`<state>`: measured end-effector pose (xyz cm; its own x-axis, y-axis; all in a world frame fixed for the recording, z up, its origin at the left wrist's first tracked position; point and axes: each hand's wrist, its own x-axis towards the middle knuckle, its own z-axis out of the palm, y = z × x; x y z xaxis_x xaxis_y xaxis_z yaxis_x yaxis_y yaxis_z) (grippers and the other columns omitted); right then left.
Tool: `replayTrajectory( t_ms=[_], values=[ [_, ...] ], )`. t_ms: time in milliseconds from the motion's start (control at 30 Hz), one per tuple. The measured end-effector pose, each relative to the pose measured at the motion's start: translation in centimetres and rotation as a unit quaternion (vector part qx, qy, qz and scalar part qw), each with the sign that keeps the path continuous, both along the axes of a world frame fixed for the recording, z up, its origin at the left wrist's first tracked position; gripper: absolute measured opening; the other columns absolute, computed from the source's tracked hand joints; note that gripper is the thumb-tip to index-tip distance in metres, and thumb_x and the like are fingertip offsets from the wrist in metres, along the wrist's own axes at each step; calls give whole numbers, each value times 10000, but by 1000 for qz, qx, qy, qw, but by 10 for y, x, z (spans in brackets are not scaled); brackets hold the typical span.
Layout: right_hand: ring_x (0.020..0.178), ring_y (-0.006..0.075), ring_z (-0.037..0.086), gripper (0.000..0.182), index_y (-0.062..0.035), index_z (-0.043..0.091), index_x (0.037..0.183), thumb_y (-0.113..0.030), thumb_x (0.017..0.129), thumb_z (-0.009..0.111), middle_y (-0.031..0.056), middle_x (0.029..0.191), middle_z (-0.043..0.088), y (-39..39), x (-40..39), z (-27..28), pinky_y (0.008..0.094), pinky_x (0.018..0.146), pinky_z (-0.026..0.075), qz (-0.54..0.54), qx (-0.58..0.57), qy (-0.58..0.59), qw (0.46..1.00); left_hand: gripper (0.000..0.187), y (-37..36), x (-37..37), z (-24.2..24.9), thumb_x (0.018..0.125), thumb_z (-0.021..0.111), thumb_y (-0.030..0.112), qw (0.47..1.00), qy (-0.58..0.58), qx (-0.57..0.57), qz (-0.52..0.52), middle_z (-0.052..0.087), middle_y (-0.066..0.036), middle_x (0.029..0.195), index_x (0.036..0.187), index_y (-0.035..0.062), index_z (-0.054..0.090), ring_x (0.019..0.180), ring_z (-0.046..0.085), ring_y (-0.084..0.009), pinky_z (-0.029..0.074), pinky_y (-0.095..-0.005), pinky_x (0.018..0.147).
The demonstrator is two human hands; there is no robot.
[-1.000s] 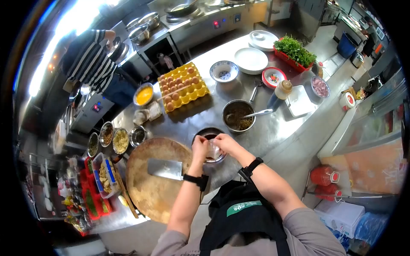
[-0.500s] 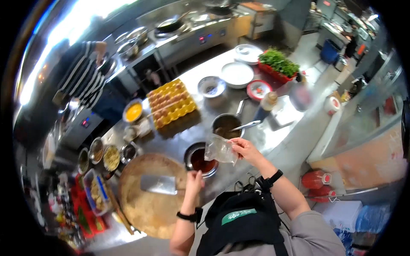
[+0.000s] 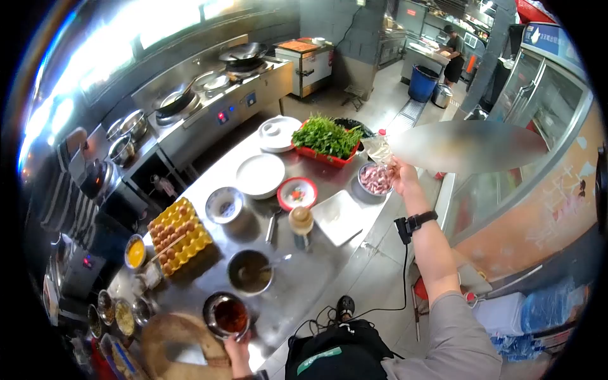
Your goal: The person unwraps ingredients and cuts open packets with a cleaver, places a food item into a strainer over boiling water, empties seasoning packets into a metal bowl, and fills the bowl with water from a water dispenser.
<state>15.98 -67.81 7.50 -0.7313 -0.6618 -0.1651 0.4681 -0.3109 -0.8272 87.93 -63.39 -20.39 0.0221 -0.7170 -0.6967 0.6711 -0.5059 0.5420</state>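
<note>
My right hand (image 3: 405, 177) reaches far out to the right, its fingers pinching a clear plastic bag (image 3: 379, 152). Just below the bag, at the table's edge, is a bowl of sliced pinkish meat (image 3: 375, 181), and my fingertips are right at its rim. Low in the view, my left hand (image 3: 237, 349) grips the near rim of a steel bowl (image 3: 211, 310) with dark red sauce (image 3: 231, 315) inside. A round wooden chopping board (image 3: 152, 339) lies left of it, with a cleaver (image 3: 185, 353) on top.
Along the steel table (image 3: 310, 278) stand a pot with a ladle (image 3: 244, 269), a sauce bottle (image 3: 301, 228), a white square plate (image 3: 337, 218), a red-rimmed dish (image 3: 296, 194), a red basket of greens (image 3: 326, 138) and egg trays (image 3: 180, 237). A person (image 3: 69, 196) stands at left.
My right hand has moved forward and right with the plastic bag, over to the meat bowl. My left hand has come to the sauce bowl's rim. The view has swung right.
</note>
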Motion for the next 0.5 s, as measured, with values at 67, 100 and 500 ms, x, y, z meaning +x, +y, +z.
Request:
replayTrajectory(
  t_ms=[67,100,500],
  values=[
    [623,144,557,67,-44,545,951,-89,911,574,58,816,588,-17,-65,-30,219,502,455,-6,-11,0,1000,372,5,-2,3,862,548,86,1000,9,-14,22,573,-180,1156,1212,-19,477,967,600,-354,550,-525,816],
    [637,146,562,73,-39,548,958,-91,912,571,64,826,593,-30,-96,-43,213,505,455,-18,-27,3,999,409,-2,-8,6,844,542,53,999,23,-37,17,574,-166,1188,1244,-9,478,1013,591,-335,535,-527,856],
    [963,360,642,432,-59,432,1221,-162,869,661,144,1033,577,-127,-186,-61,438,879,546,92,-164,-27,982,214,66,-39,105,896,608,212,649,-648,-125,-378,604,-177,1117,987,31,676,905,612,-284,513,-398,626]
  ],
)
